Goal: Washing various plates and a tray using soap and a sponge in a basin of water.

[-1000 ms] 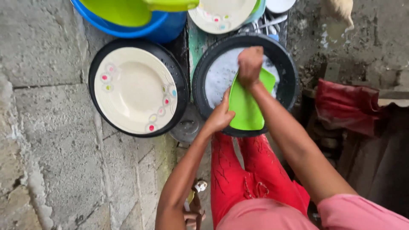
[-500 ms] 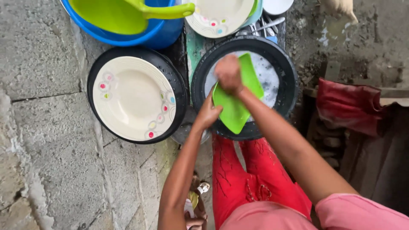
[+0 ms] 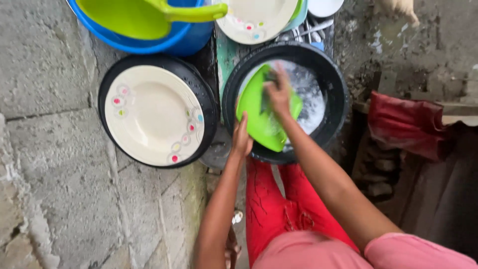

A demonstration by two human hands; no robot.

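A bright green square plate (image 3: 261, 117) tilts over a black basin (image 3: 332, 87) of soapy water. My left hand (image 3: 242, 137) grips the plate's near left edge. My right hand (image 3: 279, 92) presses a dark scrubber against the plate's face, blurred by motion. A cream plate with coloured dots (image 3: 152, 114) lies in a second black basin (image 3: 107, 82) to the left.
A blue tub (image 3: 149, 45) holding a green scoop (image 3: 164, 15) stands at the top left. Another cream plate (image 3: 256, 17) and cutlery sit at the top. A red cloth (image 3: 403, 124) lies right. Grey stone paving (image 3: 55, 164) lies left; my red trousers (image 3: 286, 209) are below.
My right hand has kept rubbing across the green plate, first toward its left side, now back near its top. The plate has turned slightly in my left hand.
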